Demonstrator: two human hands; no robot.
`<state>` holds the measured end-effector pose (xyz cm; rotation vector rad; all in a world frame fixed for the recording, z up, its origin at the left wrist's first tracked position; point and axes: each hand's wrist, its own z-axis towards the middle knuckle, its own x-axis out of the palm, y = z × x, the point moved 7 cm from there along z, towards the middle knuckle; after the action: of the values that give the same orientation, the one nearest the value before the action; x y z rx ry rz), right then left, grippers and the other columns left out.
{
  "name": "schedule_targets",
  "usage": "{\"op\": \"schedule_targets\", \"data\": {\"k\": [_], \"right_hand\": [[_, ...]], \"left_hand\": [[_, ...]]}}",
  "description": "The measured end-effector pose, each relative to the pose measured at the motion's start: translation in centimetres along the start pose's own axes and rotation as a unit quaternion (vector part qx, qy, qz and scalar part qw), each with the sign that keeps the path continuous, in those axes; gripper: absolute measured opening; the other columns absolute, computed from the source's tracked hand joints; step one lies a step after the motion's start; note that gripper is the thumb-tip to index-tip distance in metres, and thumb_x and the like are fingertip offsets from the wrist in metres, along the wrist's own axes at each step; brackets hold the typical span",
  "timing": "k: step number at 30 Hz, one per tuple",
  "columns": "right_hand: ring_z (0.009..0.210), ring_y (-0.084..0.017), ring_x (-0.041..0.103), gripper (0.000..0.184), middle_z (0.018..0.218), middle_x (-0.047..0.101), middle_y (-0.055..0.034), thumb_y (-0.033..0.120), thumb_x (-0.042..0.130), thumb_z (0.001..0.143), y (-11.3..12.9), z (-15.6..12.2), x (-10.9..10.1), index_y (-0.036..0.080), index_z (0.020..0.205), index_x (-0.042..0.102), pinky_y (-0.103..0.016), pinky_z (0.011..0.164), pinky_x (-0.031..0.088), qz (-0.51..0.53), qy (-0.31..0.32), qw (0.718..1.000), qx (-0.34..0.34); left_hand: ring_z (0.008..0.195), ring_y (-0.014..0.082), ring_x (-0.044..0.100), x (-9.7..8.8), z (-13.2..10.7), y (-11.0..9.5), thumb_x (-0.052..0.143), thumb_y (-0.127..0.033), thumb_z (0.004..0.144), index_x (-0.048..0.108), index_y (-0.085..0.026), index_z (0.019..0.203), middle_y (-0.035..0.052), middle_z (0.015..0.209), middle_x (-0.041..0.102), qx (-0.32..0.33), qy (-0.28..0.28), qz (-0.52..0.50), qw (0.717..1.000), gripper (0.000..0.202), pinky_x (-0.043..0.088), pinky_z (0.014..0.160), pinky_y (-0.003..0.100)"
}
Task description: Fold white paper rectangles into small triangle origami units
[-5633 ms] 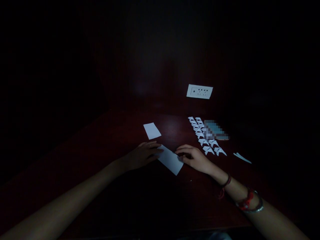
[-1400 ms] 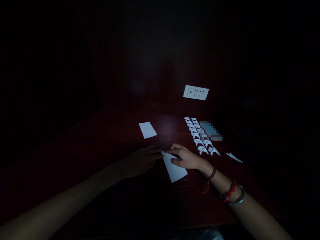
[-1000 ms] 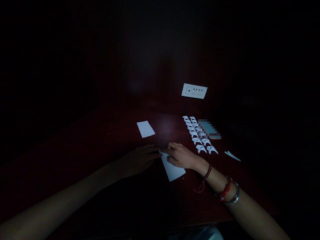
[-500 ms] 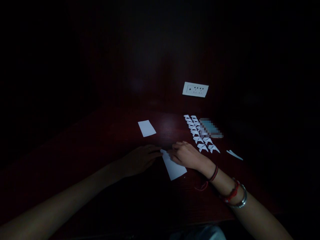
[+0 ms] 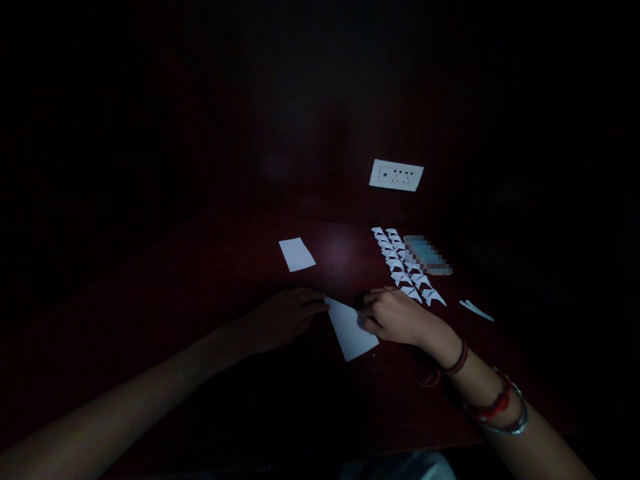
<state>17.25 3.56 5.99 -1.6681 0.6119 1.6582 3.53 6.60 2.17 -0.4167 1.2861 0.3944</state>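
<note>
A white sheet of paper (image 5: 351,333) lies flat and slanted on the dark red table. My left hand (image 5: 287,319) reaches in low from the left with its fingers stretched out, the fingertips touching the sheet's upper left corner. At the sheet's right edge, my right hand (image 5: 400,315) is closed, fingers curled and pressed on the paper; its fingertips are partly hidden. Beyond it stand two rows of several small folded white paper pieces (image 5: 400,277), close to the knuckles of my right hand.
A second white sheet (image 5: 297,255) lies further back on the table (image 5: 225,267). Beside the folded pieces is a phone-like slab (image 5: 429,255) with a blurred screen. Thin white strips (image 5: 477,310) lie at the right. A socket plate (image 5: 397,175) is on the back wall.
My right hand has slid to the right along the sheet's upper edge, uncovering more of the paper. My left hand has stayed at the corner. The view has shifted slightly.
</note>
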Motion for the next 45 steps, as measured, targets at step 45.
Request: {"op": "schedule_targets", "data": {"k": [45], "right_hand": [[0.06,-0.009,0.049,0.03,0.068,0.055,0.0015,0.003,0.054,0.056,-3.6,1.9,4.8,0.013,0.084,0.06,-0.022,0.06,0.039,0.612,-0.062,0.741,0.27]], "left_hand": [[0.124,0.0241,0.02,0.7,0.6,-2.0,0.038,-0.026,0.087,0.033,-0.025,0.127,0.0025,0.136,0.027,0.079,-0.049,0.06,0.994,0.04,0.027,0.096,0.043]]}}
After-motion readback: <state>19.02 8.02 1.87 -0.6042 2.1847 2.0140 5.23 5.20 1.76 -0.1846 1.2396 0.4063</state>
